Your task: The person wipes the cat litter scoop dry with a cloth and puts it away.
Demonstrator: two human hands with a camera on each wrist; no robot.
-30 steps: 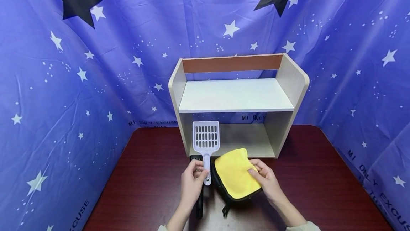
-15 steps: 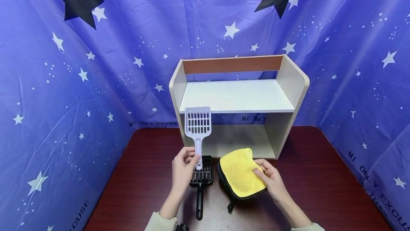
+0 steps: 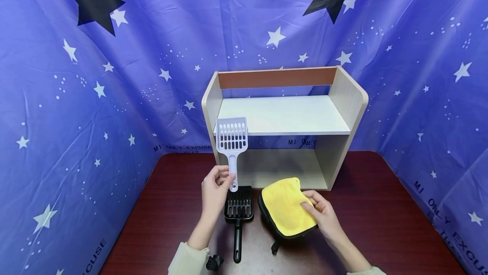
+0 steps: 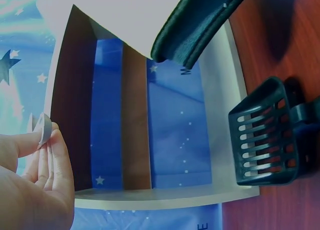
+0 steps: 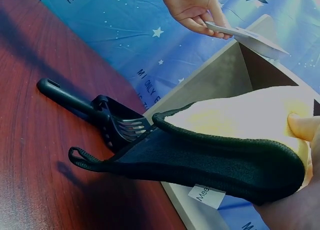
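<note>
My left hand [image 3: 215, 188] pinches the handle of a pale lavender litter scoop [image 3: 231, 153] and holds it slotted end up before the shelf's left side. In the left wrist view the scoop shows only as a narrow light end between thumb and fingers. A black litter scoop [image 3: 238, 219] lies below that hand, its handle toward me. My right hand [image 3: 321, 211] grips the right edge of a yellow cloth [image 3: 286, 209], thumb on top. The right wrist view shows the cloth's dark underside [image 5: 210, 162], black edging, a white tag [image 5: 206, 196] and a hanging loop [image 5: 82, 159].
A two-level wooden shelf unit [image 3: 282, 116] stands at the back of the dark red table [image 3: 179, 207]. Star-patterned blue curtains [image 3: 152, 54] hang around the back and sides. A small black object [image 3: 214, 262] shows beside the left sleeve.
My left hand has moved up and left with the pale litter scoop, uncovering the black one. The right hand and yellow cloth shifted slightly right, then stayed nearly still.
</note>
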